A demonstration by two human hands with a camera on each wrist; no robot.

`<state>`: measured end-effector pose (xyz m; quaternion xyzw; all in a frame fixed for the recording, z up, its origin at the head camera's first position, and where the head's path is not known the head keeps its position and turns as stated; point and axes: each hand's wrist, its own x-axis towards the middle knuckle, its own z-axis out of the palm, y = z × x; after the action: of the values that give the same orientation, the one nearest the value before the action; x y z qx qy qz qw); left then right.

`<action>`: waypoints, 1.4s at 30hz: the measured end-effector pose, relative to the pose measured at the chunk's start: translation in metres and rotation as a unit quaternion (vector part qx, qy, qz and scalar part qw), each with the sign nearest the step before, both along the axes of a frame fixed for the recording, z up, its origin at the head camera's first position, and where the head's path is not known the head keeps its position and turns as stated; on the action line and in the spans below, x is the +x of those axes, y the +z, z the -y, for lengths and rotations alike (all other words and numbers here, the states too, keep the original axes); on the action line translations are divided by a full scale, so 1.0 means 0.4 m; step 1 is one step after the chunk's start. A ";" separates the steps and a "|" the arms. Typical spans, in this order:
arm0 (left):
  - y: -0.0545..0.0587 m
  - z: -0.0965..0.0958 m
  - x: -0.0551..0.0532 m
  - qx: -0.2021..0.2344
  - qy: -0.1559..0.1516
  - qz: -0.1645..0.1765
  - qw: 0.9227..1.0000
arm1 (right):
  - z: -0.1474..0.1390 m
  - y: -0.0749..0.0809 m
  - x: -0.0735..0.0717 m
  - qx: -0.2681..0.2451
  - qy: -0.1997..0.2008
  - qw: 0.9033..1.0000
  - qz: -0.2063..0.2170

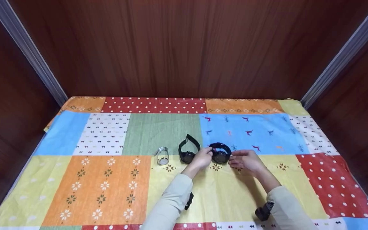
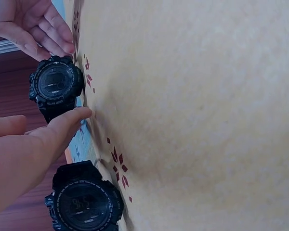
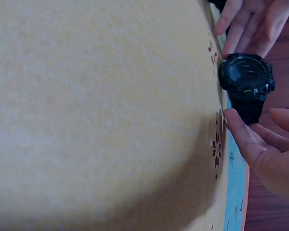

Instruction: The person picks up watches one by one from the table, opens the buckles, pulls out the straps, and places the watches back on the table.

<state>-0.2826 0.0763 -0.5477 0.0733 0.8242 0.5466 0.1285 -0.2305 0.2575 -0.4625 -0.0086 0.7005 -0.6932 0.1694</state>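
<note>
A black digital sports watch (image 1: 220, 157) (image 2: 56, 84) (image 3: 248, 73) stands on its looped strap, dial toward me, between my two hands. My left hand (image 1: 202, 158) (image 2: 31, 156) reaches to its left side, with extended fingers right at the strap. From the right, my right hand (image 1: 248, 161) (image 3: 272, 159) has its fingers stretched out, tips close to the case. Just left of my left hand stands a second black sports watch (image 1: 187, 156) (image 2: 84, 204), its strap end pointing up. Farther left is a silver watch (image 1: 163, 160) with a pale round dial.
A patchwork-patterned cloth (image 1: 107, 191) covers the table. Dark wood panels (image 1: 184, 48) enclose the back and both sides, with grey metal strips (image 1: 27, 51) at the corners. A small black wrist camera (image 1: 264, 210) sits at the right sleeve.
</note>
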 end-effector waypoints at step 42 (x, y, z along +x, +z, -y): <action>0.328 0.130 0.189 0.254 0.134 0.050 0.957 | 0.055 0.162 0.049 -0.079 0.034 0.996 0.008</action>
<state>-0.2069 0.0243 -0.4166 -0.0350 0.6527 0.7533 0.0727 -0.2110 0.2354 -0.3979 -0.0401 0.6411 -0.7406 0.1972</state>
